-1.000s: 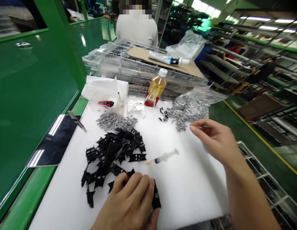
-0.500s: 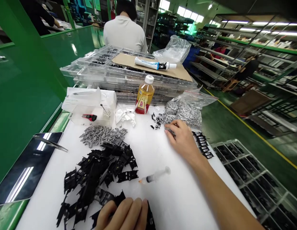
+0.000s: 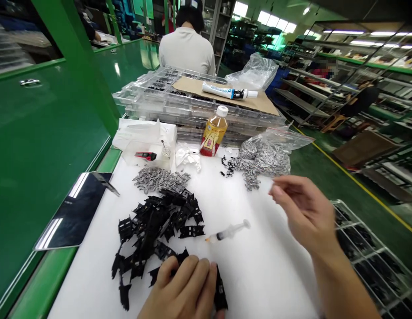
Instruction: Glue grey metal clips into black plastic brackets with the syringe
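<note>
While the left hand [image 3: 181, 288] curls low at the near edge of the white tabletop [image 3: 259, 279], its fingers close over a black plastic frame [image 3: 221, 290], whose end juts out to the right of the knuckles. Just beyond it, touching the hand, sprawls a heap of black frames [image 3: 155, 226], their tabs and notches tangled together. The right hand [image 3: 303, 212] is raised over the right side of the tabletop, slightly blurred, with thumb and forefinger pinched to a narrow gap and nothing visible between them.

A glue syringe [image 3: 227, 232] lies between the hands, its orange tip pointing toward the black heap. Farther off, a loose mound of grey metal clips [image 3: 161, 179] sits by the far side of that heap, and an open plastic bag of the same clips [image 3: 263, 157] spills a few black bits near the far edge.

Those frames look thin and snag-prone, so a firm hold on the body, lifted straight clear of the heap, would likely disturb its neighbours least. The narrow pinch suits the small clips, which seem easy to scatter if swept rather than picked.
</note>
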Demonstrator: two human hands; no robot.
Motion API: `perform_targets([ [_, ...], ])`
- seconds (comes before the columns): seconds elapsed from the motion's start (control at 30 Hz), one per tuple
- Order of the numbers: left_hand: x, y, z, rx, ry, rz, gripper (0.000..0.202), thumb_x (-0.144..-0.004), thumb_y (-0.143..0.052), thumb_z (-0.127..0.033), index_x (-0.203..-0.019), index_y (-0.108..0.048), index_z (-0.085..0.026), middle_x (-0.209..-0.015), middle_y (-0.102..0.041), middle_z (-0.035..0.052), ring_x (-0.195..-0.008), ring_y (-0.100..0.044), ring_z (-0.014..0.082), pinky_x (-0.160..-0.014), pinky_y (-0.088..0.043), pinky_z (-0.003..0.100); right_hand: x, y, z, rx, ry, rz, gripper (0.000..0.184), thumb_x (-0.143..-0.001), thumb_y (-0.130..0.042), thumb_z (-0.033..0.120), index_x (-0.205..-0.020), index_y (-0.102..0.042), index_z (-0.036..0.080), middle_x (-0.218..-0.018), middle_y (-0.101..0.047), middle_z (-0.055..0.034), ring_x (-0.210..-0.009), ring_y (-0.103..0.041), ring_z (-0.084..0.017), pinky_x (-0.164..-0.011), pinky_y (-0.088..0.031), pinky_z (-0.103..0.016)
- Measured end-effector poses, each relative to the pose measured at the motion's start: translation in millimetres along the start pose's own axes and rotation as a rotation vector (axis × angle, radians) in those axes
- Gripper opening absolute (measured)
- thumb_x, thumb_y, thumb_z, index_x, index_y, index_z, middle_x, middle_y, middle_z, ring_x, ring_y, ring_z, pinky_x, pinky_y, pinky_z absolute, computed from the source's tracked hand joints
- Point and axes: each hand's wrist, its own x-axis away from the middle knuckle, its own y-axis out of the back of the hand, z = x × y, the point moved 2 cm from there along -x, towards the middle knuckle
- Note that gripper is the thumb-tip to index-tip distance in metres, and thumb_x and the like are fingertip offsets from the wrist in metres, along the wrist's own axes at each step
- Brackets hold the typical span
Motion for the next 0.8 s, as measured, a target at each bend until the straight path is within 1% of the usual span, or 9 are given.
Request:
perform_targets([
  [0.07, -1, 1.4, -1, 0.009, -0.010, -0.004, 0.035, -0.102, -0.062, -0.043, -0.121, -0.071, -0.015, -0.107, -0.072, 0.0044, -0.100, -0.062, 0.0216, -0.091, -0.039, 0.042, 30, 8, 18, -0.033, -0.036, 0.015, 0.015, -0.102, -0.067, 0.028, -0.116, -0.071, 0.026, -0.094, -0.075, -0.0042, -0.083, -0.073, -0.017, -0.077, -0.063, -0.029],
  [0.17, -3, 2.4, -3, 0.023, -0.021, 0.018, 0.034, -0.100, -0.063, -0.041, -0.119, -0.071, -0.014, -0.104, -0.071, 0.0047, -0.099, -0.062, 0.0225, -0.089, -0.038, 0.042, 75, -1, 37, -0.099, -0.106, 0.211, 0.011, -0.101, -0.067, 0.022, -0.111, -0.068, 0.028, -0.100, -0.081, -0.0011, -0.092, -0.080, -0.017, -0.082, -0.066, -0.024],
  [0.27, -5, 5.1, -4, 0.039, -0.009, 0.045, 0.033, -0.098, -0.065, -0.039, -0.118, -0.070, -0.013, -0.104, -0.071, 0.0051, -0.099, -0.062, 0.0229, -0.089, -0.039, 0.043, 101, -22, 45, 0.024, 0.017, 0.354, 0.011, -0.103, -0.062, 0.021, -0.110, -0.065, 0.029, -0.116, -0.080, -0.0032, -0.114, -0.077, -0.021, -0.099, -0.063, -0.035],
  [0.3, -6, 6.3, -5, 0.045, -0.002, 0.056, 0.034, -0.098, -0.065, -0.039, -0.119, -0.070, -0.013, -0.105, -0.070, 0.0053, -0.100, -0.062, 0.0231, -0.090, -0.039, 0.043, 105, -27, 46, 0.106, 0.078, 0.362, 0.011, -0.102, -0.062, 0.021, -0.108, -0.066, 0.029, -0.119, -0.078, -0.0049, -0.117, -0.074, -0.024, -0.100, -0.062, -0.040],
  [0.37, -7, 8.7, -6, 0.053, 0.014, 0.071, 0.036, -0.096, -0.067, -0.039, -0.122, -0.069, -0.013, -0.107, -0.070, 0.0054, -0.101, -0.062, 0.0233, -0.090, -0.040, 0.043, 107, -32, 44, 0.248, 0.152, 0.363, 0.010, -0.101, -0.064, 0.021, -0.106, -0.068, 0.029, -0.114, -0.073, -0.0070, -0.110, -0.072, -0.025, -0.091, -0.060, -0.043],
  [0.43, -7, 10.5, -6, 0.063, 0.020, 0.081, 0.038, -0.095, -0.069, -0.039, -0.124, -0.068, -0.014, -0.108, -0.070, 0.0051, -0.103, -0.062, 0.0235, -0.091, -0.040, 0.043, 107, -32, 41, 0.295, 0.154, 0.395, 0.012, -0.102, -0.061, 0.019, -0.107, -0.068, 0.028, -0.101, -0.069, -0.0054, -0.094, -0.069, -0.022, -0.079, -0.058, -0.038],
  [0.5, -6, 11.2, -6, 0.070, 0.024, 0.086, 0.040, -0.095, -0.069, -0.040, -0.125, -0.068, -0.013, -0.109, -0.071, 0.0052, -0.104, -0.062, 0.0238, -0.092, -0.040, 0.044, 107, -28, 39, 0.258, 0.143, 0.437, 0.012, -0.103, -0.058, 0.016, -0.106, -0.064, 0.026, -0.093, -0.067, -0.0028, -0.085, -0.067, -0.019, -0.073, -0.056, -0.034],
  [0.63, -4, 11.1, -6, 0.093, 0.027, 0.091, 0.038, -0.096, -0.067, -0.039, -0.124, -0.070, -0.012, -0.109, -0.072, 0.0056, -0.104, -0.062, 0.0243, -0.093, -0.039, 0.044, 111, -19, 38, 0.235, 0.150, 0.412, 0.010, -0.105, -0.056, 0.016, -0.108, -0.060, 0.025, -0.088, -0.067, -0.0007, -0.079, -0.066, -0.016, -0.070, -0.054, -0.031],
  [0.8, -7, 13.1, -9, 0.102, 0.055, 0.138, 0.038, -0.098, -0.067, -0.039, -0.126, -0.070, -0.014, -0.112, -0.073, 0.0057, -0.104, -0.063, 0.0253, -0.094, -0.039, 0.045, 111, -19, 36, 0.270, 0.138, 0.412, 0.011, -0.105, -0.056, 0.015, -0.106, -0.061, 0.025, -0.091, -0.065, -0.0013, -0.081, -0.066, -0.016, -0.074, -0.053, -0.031],
])
